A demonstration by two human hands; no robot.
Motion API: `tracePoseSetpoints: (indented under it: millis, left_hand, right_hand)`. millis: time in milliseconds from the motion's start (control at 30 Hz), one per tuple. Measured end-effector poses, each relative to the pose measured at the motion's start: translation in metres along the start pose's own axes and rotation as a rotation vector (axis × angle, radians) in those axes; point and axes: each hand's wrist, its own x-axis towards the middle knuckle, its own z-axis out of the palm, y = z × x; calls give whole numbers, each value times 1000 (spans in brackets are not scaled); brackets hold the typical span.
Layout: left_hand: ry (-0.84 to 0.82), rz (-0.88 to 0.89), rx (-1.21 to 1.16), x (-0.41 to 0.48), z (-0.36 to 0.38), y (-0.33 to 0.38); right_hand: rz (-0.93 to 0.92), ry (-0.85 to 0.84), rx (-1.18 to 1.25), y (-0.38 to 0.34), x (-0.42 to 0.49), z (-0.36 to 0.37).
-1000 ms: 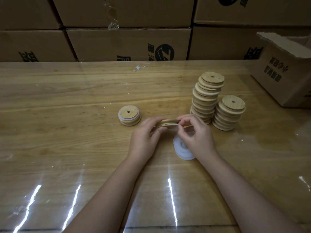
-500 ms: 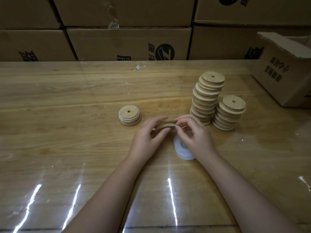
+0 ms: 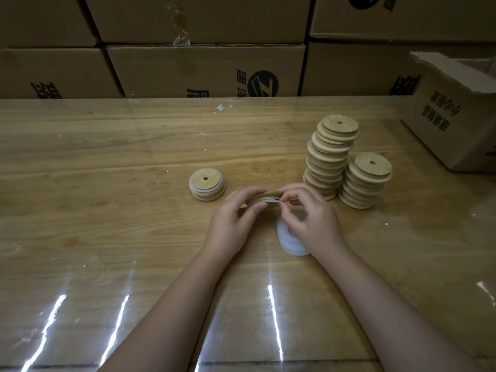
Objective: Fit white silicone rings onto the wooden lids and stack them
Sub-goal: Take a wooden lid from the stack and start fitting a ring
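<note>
Both hands met over the middle of the table (image 3: 107, 157), holding one lid (image 3: 271, 195) edge-on between them, just above the wood. The left hand (image 3: 230, 218) gripped the lid's left side with its fingers curled round the rim. The right hand (image 3: 314, 218) pinched the right side, where a ring (image 3: 268, 201) showed as a thin white strip along the lid's lower edge. How far round the ring was seated could not be told.

Beneath the right palm, on the table, lay a small pile of loose rings (image 3: 288, 242), partly hidden by the hand. To the left and a little farther off sat the done lids (image 3: 206, 185), a low stack with a white ring showing under the top one. To the right stood two stacks of bare lids, close beside each other: a tall stack (image 3: 331, 157), uneven and leaning, and a short stack (image 3: 366, 181) on its right.

An open box (image 3: 456, 116) sat at the far right of the table. Shut boxes (image 3: 204, 68) lined the far side — a wall of them.
</note>
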Motion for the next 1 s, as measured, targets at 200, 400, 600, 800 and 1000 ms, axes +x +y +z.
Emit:
tracePoseSetpoints:
  millis: [200,400,600,800,1000]
  left_hand:
    - [7,51,20,0,1,-2]
    - [-6,100,52,0,2,-2]
    - [-7,25,-11,0,0,3]
    - [-13,-116,-114,0,0,3]
    - [40,9,43,-1,2,2]
  right_hand:
    - [12,23,6,-1,0,0]
    - [43,53,67,-1,1,1]
    - [36,20,40,0,1,0]
    - [93,-7,54,4,-1,2]
    - [25,6,35,2,0,0]
